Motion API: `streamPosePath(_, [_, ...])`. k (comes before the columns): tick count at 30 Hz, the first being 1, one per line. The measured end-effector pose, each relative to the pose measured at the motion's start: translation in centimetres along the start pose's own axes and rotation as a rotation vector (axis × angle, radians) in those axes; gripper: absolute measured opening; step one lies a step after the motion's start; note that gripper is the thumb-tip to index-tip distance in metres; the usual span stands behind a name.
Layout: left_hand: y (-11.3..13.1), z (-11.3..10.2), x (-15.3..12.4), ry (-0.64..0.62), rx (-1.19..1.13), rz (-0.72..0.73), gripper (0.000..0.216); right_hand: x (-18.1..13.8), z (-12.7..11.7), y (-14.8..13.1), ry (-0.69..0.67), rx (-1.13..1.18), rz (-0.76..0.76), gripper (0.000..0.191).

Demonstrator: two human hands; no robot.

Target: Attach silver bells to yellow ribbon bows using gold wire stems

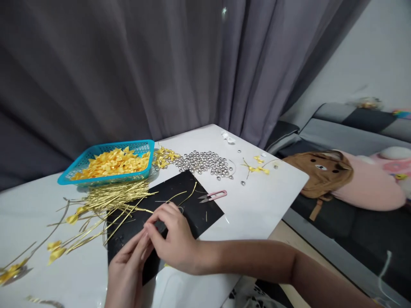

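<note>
My right hand (pixel 171 237) rests over a black mat (pixel 192 201) on the white table (pixel 263 205), its thumb and fingers pinched together on something too small to make out. My left hand (pixel 126 269) reaches up from below, its fingertips meeting the right hand's pinch at the same spot. A pile of gold wires (pixel 112 199) lies just left of the hands, a few of them spilling onto the mat. Some wires carry yellow ribbon bits (pixel 56 252).
A teal basket (pixel 70 173) of yellow ribbon pieces stands at the back left. Silver beads (pixel 205 162) lie heaped behind the mat, and pink thread snips (pixel 213 196) beside it. A grey curtain hangs behind. A brown bear backpack (pixel 321 173) lies on a sofa at right.
</note>
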State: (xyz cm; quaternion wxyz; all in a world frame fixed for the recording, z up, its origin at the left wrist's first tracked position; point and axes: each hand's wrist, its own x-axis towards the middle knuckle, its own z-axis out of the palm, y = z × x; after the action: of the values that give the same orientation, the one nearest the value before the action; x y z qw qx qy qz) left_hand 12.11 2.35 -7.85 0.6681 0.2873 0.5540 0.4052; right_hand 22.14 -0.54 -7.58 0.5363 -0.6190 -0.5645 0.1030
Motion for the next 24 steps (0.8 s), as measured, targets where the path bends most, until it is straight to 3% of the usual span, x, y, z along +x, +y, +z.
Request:
streamPosePath(2, [0.3,0.3,-0.3,0.019,-0.017,-0.031,0.045,0.3,-0.4,0.0,-0.067,-0.041,0.013,0.010])
streamPosePath(4, [0.6,0.3,-0.4,0.009,-0.006,-0.032,0.046,1.3,-2.1,0.6,-0.226,-0.175,-0.011,0.013])
streamPosePath(7, [0.7,-0.1,0.0,0.013,0.021,0.012,0.048,3.3,-7.0,3.1,-0.215,-0.607,0.175,0.026])
streamPosePath(9, [0.5,-0.5,0.3,-0.001,0.036,0.042,0.048,4.3,-11.0,5.3,-0.164,-0.719,0.275,0.031])
streamPosePath(13, [0.0,-1.6,0.8,-0.075,0.087,0.066,0.042,4.8,-16.6,9.1,-0.287,-0.826,0.320,0.036])
streamPosePath(18, [0.0,-1.6,0.6,-0.066,0.124,0.100,0.040,4.5,-17.4,10.7,-0.395,-0.814,0.331,0.026])
streamPosePath(24, [0.3,-0.9,0.2,0.009,0.114,0.145,0.044,5.1,-16.3,11.2,-0.317,-0.569,0.343,0.018])
